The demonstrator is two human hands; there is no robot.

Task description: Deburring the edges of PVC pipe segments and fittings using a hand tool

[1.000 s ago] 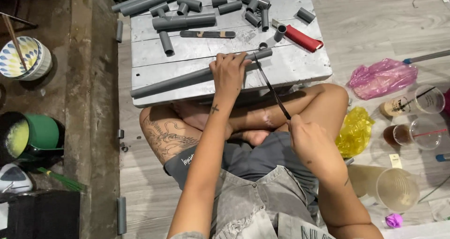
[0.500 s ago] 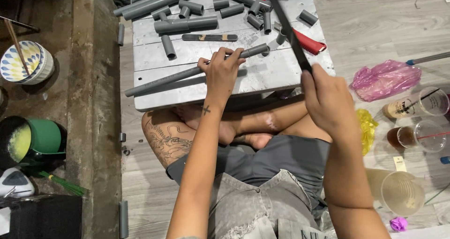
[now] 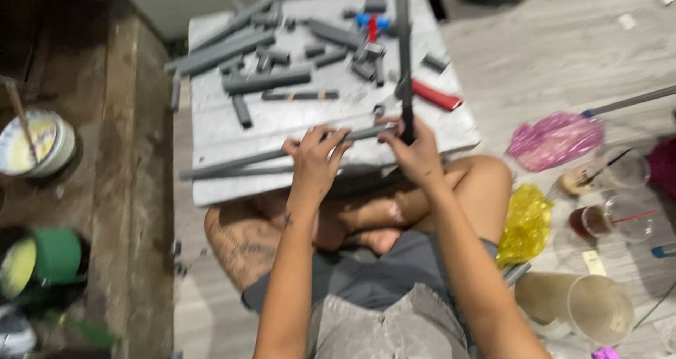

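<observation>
On the near edge of the grey board (image 3: 211, 130), the left hand (image 3: 315, 156) clamps the long grey pipe (image 3: 239, 165), fingers curled over it and pressing down. The right hand (image 3: 417, 153) is closed around a thin dark blade (image 3: 404, 56) that stands nearly upright, its lower end at the pipe just at 3 o'clock from the left hand (the exact contact point is blurred).

For a clean stroke, it seems best to keep the clamping hand close beside the blade and the pipe flat on the board, so it cannot roll.

Clearances: short pipe offcuts (image 3: 267, 83) and a red-handled tool (image 3: 435, 95) crowd the board at 12 o'clock, near the blade's travel. At 3 o'clock, off the board, plastic cups (image 3: 623, 218) and a pink bag (image 3: 553, 141) stand well apart. At 6 o'clock the board edge overhangs the crossed legs, so little room remains there.
</observation>
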